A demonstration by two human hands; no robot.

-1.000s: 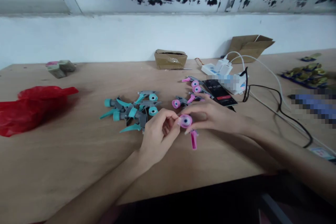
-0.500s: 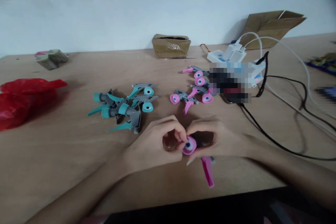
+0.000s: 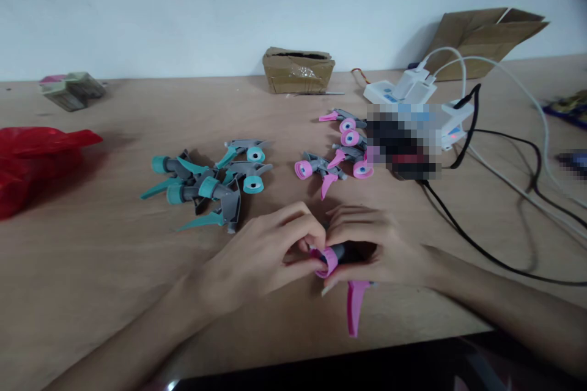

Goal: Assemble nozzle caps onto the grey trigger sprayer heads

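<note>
A grey and pink trigger spray head [image 3: 354, 308] is between my two hands, its pink trigger pointing down towards the table's front edge. My right hand [image 3: 376, 244] is closed round its grey body, with thumb and fingers behind the pink screw collar [image 3: 331, 261]. The thumb and fingertips of my left hand [image 3: 270, 256] pinch at the open end of that collar. Whether a small part is between those fingertips is hidden. Beyond my hands lie several pink spray heads [image 3: 316, 170], and to the left a group of teal spray heads [image 3: 208, 186].
A red plastic bag [image 3: 41, 159] lies at the left. Small cardboard box [image 3: 298, 73] and larger carton [image 3: 481, 43] stand by the wall. A white power strip [image 3: 383, 93] with plugs and a black cable [image 3: 477, 243] occupies the right. A folded block [image 3: 71, 93] sits back left.
The collar's mouth has turned towards my left hand, and my left thumb has moved into it. The trigger now hangs straighter down. The camera view has shifted slightly.
</note>
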